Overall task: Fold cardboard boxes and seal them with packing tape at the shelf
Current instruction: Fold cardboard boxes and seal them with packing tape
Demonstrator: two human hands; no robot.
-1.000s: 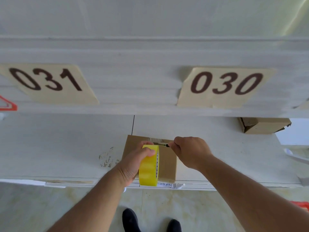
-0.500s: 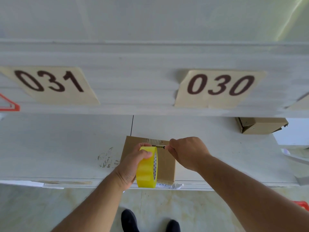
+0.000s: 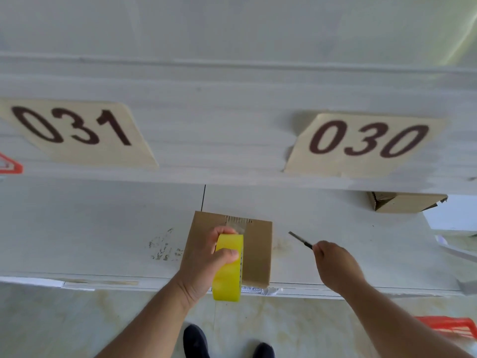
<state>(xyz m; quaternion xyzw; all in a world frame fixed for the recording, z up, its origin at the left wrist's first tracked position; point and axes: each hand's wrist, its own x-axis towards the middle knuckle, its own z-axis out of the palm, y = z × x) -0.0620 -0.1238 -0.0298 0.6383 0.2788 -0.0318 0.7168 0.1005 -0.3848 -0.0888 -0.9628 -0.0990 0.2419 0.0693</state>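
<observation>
A small brown cardboard box (image 3: 258,249) lies on the white shelf (image 3: 103,241) near its front edge. A strip of clear tape crosses the box's far edge. My left hand (image 3: 204,270) grips a yellow roll of packing tape (image 3: 228,270) and holds it upright over the box's left half. My right hand (image 3: 335,264) is to the right of the box, above the shelf, and holds a thin knife (image 3: 300,239) whose blade points up and to the left, away from the box.
A second cardboard box (image 3: 402,202) with an open flap sits at the back right under the upper shelf. Labels 031 (image 3: 74,130) and 030 (image 3: 366,143) hang on the upper shelf's front. White paper (image 3: 449,220) lies far right. My shoes (image 3: 196,342) stand on the floor below.
My right hand has pulled the knife away from the tape at the box's far edge and moved right, clear of the box. The left hand still holds the roll over the box.
</observation>
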